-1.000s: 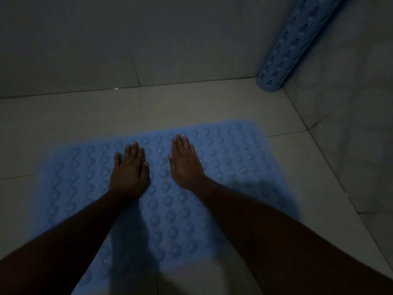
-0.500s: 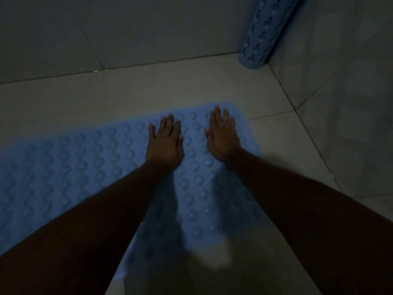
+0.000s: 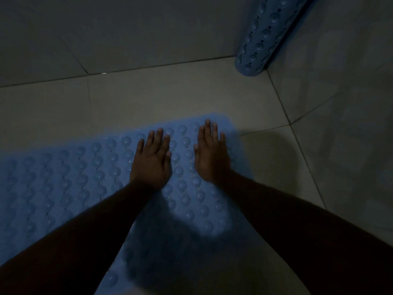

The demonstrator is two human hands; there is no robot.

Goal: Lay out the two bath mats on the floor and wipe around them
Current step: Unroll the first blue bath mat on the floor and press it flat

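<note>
- The flat bath mat [image 3: 63, 177] is cut off by the left and near edges of the view, so its full outline cannot be seen.
- Parts of it are hidden beneath the left hand [image 3: 152, 162], the right hand [image 3: 211, 158] and both forearms; the palms are hidden too.
- Its near part is lost in deep shadow, where the bumps cannot be made out.
- The rolled bath mat [image 3: 263, 39] in the far right corner is cut off by the top edge; only its lower end is shown.
- Both forearms are cut off at the near edge.
</note>
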